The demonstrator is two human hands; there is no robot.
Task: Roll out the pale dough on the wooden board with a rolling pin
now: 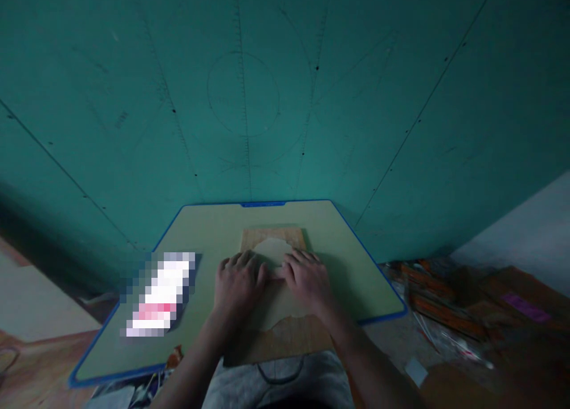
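Note:
A wooden board (285,342) lies at the near middle of a table, with a flat, pale sheet of dough (276,309) spread over it. Across the dough runs a thin rolling pin (276,272), mostly hidden beneath both hands. My left hand (239,281) is closed over the pin's left part, its fingers curled and the thumb pointing inward. On the right part, my right hand (307,278) is closed in the same way. Only a short stretch of the pin shows between the two thumbs.
The pale table (369,290) has a blue rim and stands against a green wall. On its left lies a bright, pixelated flat object (162,293). Cardboard and other clutter (440,302) cover the floor at right. A small brown item (174,357) is at the near-left edge.

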